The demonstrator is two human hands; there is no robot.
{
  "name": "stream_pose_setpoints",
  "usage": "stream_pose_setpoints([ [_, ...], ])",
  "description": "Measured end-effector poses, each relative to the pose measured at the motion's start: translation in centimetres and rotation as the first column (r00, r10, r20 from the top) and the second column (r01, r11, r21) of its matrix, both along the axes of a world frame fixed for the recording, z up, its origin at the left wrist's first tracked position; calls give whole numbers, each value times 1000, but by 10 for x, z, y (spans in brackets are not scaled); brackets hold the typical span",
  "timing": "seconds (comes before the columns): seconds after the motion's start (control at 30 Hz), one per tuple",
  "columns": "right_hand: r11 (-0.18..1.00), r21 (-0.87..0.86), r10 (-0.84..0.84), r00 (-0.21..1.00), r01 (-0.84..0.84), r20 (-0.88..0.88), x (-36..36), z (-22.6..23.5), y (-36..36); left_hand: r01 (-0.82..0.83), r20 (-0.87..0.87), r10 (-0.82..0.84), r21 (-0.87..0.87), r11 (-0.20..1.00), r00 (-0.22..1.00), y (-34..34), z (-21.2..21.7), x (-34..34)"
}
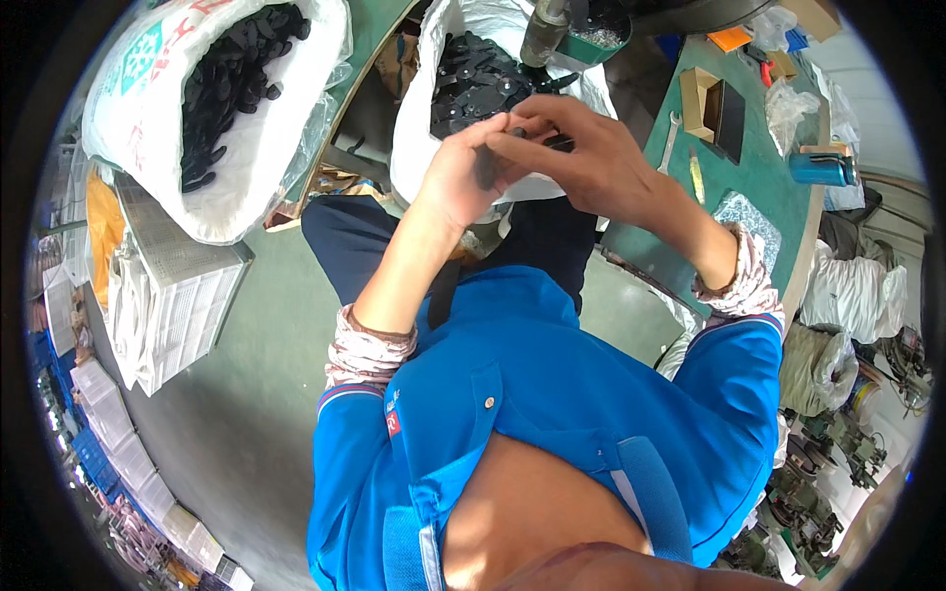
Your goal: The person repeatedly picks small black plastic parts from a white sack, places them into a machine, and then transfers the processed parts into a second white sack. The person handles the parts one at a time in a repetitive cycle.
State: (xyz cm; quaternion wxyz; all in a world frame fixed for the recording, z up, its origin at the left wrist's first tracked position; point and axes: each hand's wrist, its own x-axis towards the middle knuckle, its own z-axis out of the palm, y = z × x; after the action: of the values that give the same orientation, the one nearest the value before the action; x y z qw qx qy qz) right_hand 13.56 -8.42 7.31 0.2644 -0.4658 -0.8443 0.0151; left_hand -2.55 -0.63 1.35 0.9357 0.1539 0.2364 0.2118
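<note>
My left hand (458, 177) is closed around a small dark piece (486, 167), only partly visible between the fingers. My right hand (606, 163) curls in from the other side, its thumb and fingers bent together at the same piece; what lies between its fingertips is mostly hidden. Both hands are above my lap, at the near edge of an open white sack (409, 148). Inside that sack lies a heap of flat black parts (478, 84), some with small shiny round spots.
At the left, another white sack (138, 128) holds long curved black pieces (236, 84). Machine parts and a green tray (596, 44) of metal bits stand beyond my hands. On the green bench (645, 236) are a wrench (671, 143), an open cardboard box (700, 103) and a blue cylinder (820, 169).
</note>
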Motion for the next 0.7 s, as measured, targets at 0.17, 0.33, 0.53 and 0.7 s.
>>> stream_pose_setpoints([
  [0.17, 985, -57, -171, 945, 162, -279, 17, -4, 10, 106, 83, -101, -48, 993, 991, -9, 9, 4],
  [0.33, 866, -456, -491, 527, 206, -694, 58, 38, 53, 110, -16, -109, 28, 994, 994, -6, 1, 5],
  [0.53, 826, -560, -541, 359, 59, -761, 65, 79, 95, 84, -64, -80, 69, 994, 995, -8, 1, 1],
  [0.7, 720, -691, -671, 323, 70, -667, 74, 77, 109, 70, -87, -63, 76, 995, 994, -4, 2, -2],
])
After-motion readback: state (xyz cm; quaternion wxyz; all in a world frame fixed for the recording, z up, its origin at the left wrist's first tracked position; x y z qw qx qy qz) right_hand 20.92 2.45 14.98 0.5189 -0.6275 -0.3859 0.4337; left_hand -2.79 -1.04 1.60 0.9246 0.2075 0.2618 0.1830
